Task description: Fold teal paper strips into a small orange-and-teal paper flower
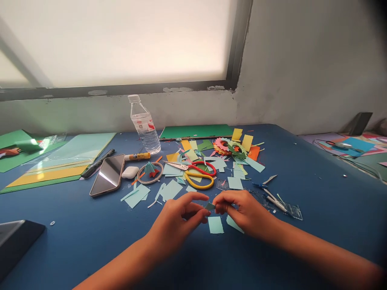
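A small folded piece of light green paper (209, 206) is pinched between my two hands over the front of the blue table. My left hand (184, 217) holds its left side between thumb and fingers, with the index finger arched above. At the right corner, the closed fingertips of my right hand (237, 207) grip it. Just below lies a light green paper square (215, 225), and another light green piece (234, 224) is partly covered by my right hand. Beyond the hands rest scissors (199, 180) with red and yellow handles.
Paper scraps (172, 190) surround a tape roll (139, 177) and paper rings (222, 147). Leftward are a phone (108, 175), earbud case (130, 172), glue stick (137, 156), black pen (98, 163) and coloured sheets (69, 153). A water bottle (145, 129) stands behind; a compass (275, 199) lies right.
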Action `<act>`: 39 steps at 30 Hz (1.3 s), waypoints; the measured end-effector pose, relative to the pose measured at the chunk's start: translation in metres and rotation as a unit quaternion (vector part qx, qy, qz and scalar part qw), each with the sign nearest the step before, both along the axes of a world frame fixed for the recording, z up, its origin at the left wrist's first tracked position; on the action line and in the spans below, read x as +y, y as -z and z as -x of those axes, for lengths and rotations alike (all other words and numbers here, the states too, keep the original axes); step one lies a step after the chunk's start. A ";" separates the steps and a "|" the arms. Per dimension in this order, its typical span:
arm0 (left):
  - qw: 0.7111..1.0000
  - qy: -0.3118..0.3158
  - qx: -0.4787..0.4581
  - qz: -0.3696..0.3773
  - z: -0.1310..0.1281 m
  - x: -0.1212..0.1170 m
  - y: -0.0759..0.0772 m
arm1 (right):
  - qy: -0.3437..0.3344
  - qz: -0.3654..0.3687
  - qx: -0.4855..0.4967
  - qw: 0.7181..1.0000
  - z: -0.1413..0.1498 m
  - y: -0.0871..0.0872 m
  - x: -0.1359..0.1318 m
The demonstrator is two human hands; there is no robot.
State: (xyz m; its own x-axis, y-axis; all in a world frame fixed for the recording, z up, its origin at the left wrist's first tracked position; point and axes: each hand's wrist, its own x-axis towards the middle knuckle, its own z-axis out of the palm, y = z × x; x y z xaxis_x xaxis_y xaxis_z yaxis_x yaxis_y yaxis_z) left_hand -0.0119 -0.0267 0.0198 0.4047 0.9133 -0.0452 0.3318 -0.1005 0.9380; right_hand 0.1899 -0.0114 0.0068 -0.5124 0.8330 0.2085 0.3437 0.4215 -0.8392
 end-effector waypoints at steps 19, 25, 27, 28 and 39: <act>0.988 -0.013 -0.102 0.116 -0.006 -0.002 -0.006 | 0.027 0.170 0.083 0.982 0.004 -0.018 -0.013; 0.993 -0.011 -0.069 0.096 -0.007 -0.004 -0.006 | 0.059 0.170 0.101 0.978 0.006 -0.015 -0.013; 0.995 -0.010 -0.049 0.087 -0.007 -0.004 -0.006 | 0.064 0.158 0.089 0.981 0.006 -0.015 -0.013; 0.996 -0.011 -0.038 0.083 -0.007 -0.004 -0.007 | 0.062 0.149 0.079 0.984 0.006 -0.015 -0.013; 0.982 -0.024 -0.116 0.146 -0.011 -0.005 -0.008 | 0.026 -0.108 0.071 0.991 0.007 -0.003 -0.016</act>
State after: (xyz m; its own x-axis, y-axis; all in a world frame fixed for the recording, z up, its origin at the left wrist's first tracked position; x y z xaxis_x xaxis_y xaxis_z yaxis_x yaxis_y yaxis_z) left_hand -0.0005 -0.0317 0.0280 0.3917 0.8933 -0.2205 0.1041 0.1951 0.9752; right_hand 0.1827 -0.0273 0.0101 -0.4229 0.7852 0.4524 0.2536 0.5819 -0.7727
